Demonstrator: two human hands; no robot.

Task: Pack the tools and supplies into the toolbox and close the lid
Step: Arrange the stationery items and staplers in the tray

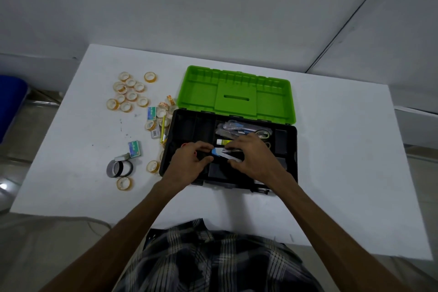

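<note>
Both hands were over the toolbox point(292, 149), inside its front half, with the green lid point(237, 92) flung back toward the table's point(331, 173) far edge. The left hand point(189, 163) and right hand point(254, 156) pinched a small blue-and-white pack point(221, 153) between fingertips, one at each end. It looked light and thin, probably bendy, so holding it by the ends suited it. Tape rolls point(129, 92) and small boxes point(135, 148) lay scattered near the table's left edge, not yet packed.
</note>
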